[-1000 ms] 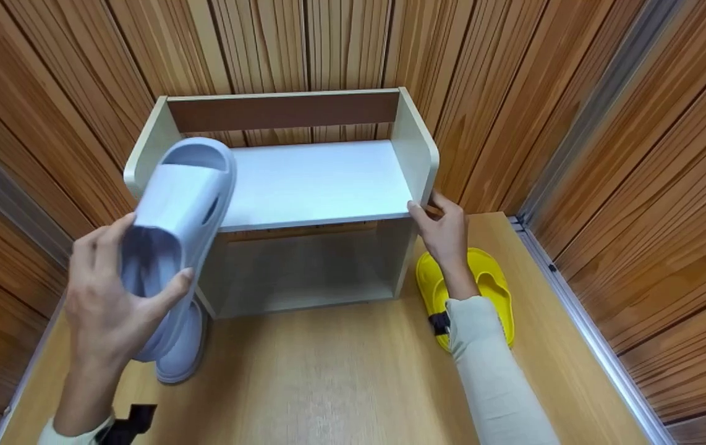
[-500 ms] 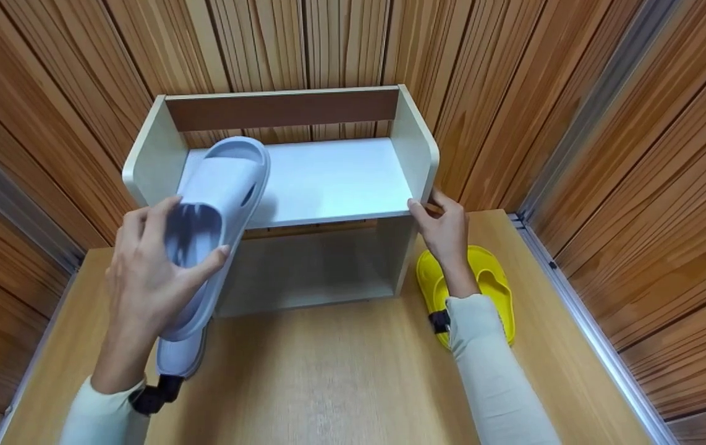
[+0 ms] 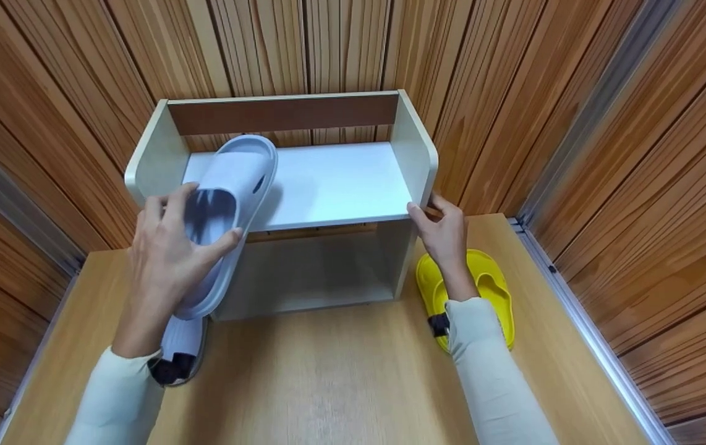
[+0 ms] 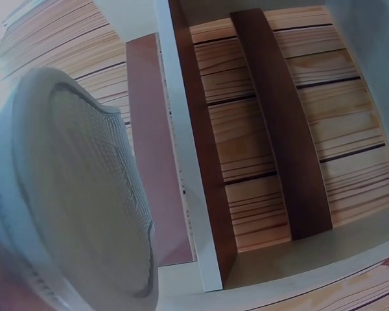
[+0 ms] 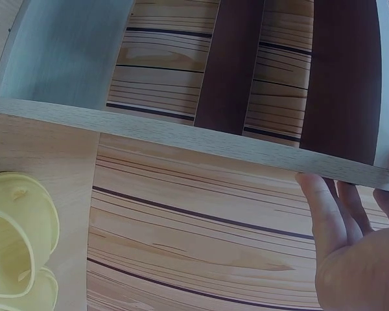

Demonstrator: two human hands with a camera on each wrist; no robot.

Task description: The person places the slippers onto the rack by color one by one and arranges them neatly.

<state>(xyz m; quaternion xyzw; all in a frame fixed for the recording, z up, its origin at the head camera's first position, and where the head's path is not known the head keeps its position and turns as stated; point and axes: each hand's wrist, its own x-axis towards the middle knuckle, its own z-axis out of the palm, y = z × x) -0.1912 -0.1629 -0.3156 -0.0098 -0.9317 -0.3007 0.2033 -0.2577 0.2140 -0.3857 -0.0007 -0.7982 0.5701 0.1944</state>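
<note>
A pale grey slide slipper (image 3: 235,170) is held by my left hand (image 3: 164,253), with the thumb on one side and the fingers on the other. It slants, toe up, over the left part of the white upper board (image 3: 340,179) of a small two-tier shelf. In the left wrist view the textured sole of the slipper (image 4: 91,188) faces the camera. My right hand (image 3: 446,232) grips the front edge of the shelf's right side panel (image 3: 415,145). In the right wrist view the fingers of this hand (image 5: 353,259) lie along the panel's outside.
Another grey slipper (image 3: 183,337) rests on the wooden floor (image 3: 322,371) at left, partly behind my left wrist. Yellow slippers (image 3: 495,281) stand right of the shelf, partly under my right arm. Wood-plank walls (image 3: 452,49) enclose the back and sides.
My left hand has carried the grey slipper rightward from the shelf's left side to over the upper board. The right hand has stayed at the side panel.
</note>
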